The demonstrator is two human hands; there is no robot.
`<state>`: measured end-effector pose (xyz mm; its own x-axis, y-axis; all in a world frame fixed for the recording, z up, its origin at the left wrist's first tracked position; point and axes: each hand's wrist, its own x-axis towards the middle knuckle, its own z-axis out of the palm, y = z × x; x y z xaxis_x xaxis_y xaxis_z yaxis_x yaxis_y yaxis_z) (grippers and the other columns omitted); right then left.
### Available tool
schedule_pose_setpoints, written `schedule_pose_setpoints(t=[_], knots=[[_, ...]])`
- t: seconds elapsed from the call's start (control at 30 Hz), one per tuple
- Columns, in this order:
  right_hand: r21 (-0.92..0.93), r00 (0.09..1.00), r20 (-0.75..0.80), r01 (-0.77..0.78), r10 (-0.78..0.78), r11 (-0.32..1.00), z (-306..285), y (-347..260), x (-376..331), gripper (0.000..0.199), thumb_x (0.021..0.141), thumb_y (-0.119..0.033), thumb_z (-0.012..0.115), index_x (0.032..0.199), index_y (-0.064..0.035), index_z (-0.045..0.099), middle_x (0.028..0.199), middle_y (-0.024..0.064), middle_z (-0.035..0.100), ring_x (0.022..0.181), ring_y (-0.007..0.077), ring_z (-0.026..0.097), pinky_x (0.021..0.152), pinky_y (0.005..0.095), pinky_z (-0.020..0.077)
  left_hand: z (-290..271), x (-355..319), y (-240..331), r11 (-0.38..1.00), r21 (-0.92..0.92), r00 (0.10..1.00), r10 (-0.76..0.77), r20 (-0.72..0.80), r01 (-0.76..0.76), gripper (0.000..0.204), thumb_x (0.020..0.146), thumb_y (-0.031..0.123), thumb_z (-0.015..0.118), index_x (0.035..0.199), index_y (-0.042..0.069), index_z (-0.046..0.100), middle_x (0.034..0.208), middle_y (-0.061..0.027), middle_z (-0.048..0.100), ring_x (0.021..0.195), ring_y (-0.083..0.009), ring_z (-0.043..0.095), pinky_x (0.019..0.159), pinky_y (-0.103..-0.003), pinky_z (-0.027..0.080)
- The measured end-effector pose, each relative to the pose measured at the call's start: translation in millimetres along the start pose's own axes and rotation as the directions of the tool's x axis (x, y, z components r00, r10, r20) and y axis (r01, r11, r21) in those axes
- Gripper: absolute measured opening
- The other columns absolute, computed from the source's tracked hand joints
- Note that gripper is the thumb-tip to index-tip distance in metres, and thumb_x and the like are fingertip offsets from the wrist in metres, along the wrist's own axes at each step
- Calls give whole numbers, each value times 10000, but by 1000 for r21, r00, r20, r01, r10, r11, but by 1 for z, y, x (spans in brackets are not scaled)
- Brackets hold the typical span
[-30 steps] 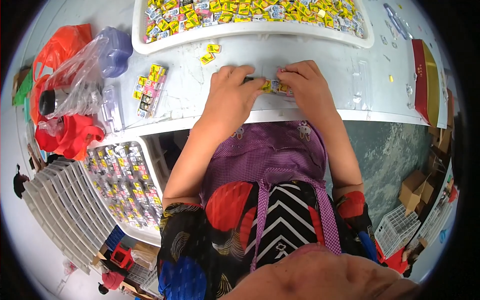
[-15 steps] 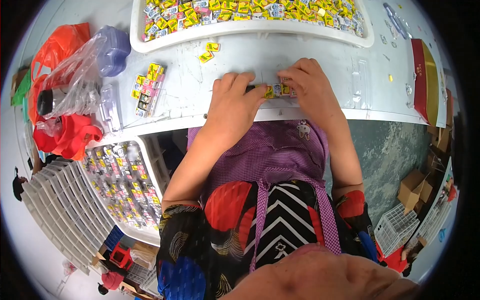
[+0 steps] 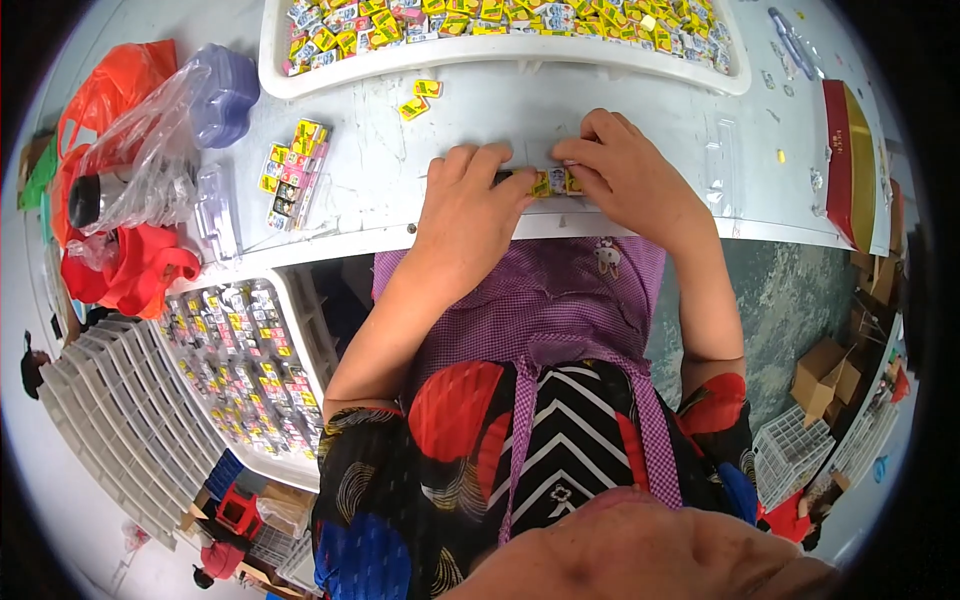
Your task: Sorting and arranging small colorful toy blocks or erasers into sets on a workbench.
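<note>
Close to the table's front edge lies a short row of small printed blocks [image 3: 556,182], yellow and white, perhaps erasers in paper sleeves. My left hand [image 3: 468,205] is closed at the row's left end, its thumb against the blocks; a dark bit shows beside it. At the right end, my right hand [image 3: 640,180] bends its fingers and thumb down over the blocks and covers part of them. Another group of blocks [image 3: 293,172], yellow, pink and black, rests to the left in clear plastic. Two loose yellow blocks [image 3: 414,107] lie beyond my left hand.
A white tray [image 3: 500,65] heaped with similar blocks stands at the back. Left are plastic bags [image 3: 125,85] and a clear case [image 3: 215,212]; right, a clear case [image 3: 720,165] and a red-gold box [image 3: 840,165]. Below left sits a tray of filled packs [image 3: 285,285].
My right hand has shifted slightly, its fingers now lower over the row's right end, hiding the pink block seen there before. My left hand has stayed nearly still.
</note>
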<state>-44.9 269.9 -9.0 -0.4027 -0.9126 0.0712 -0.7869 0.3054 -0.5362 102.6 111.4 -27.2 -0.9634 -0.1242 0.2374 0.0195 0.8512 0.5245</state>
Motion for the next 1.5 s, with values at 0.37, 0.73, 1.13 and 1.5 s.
schedule_pose_setpoints(t=[0.37,0.73,1.13,1.5], knots=[[-15,999,-44,31,-31,999,9,8,-11,238,825,-27,602,1059,-51,640,1027,89,570,952,296,531,833,371,450,15,-1,10,992,-24,992,126,-13,-127,312,753,157,715,1061,152,666,1123,-37,568,1072,-264,486,900,-412,345],[-9,951,-309,-6,2,1000,33,15,-16,348,779,-19,659,1116,-106,662,1148,58,627,1143,273,504,989,372,370,20,-1,15,987,55,989,150,16,-151,353,748,221,718,1093,169,660,1179,-14,539,1094,-251,465,893,-406,333],[-277,944,-320,-14,-78,961,24,-3,-17,283,810,-27,637,1081,-99,672,1174,81,626,1127,317,512,956,402,396,21,-7,15,983,102,988,153,17,-153,395,755,230,709,1141,184,642,1204,-7,537,1127,-254,452,897,-420,338],[-413,932,-362,-155,-5,898,-69,62,106,149,789,-138,644,866,-11,661,858,168,595,920,351,560,794,436,459,-18,51,-1,979,153,968,162,-193,-134,341,765,78,627,1089,173,675,1129,-44,580,1091,-246,466,867,-415,304]])
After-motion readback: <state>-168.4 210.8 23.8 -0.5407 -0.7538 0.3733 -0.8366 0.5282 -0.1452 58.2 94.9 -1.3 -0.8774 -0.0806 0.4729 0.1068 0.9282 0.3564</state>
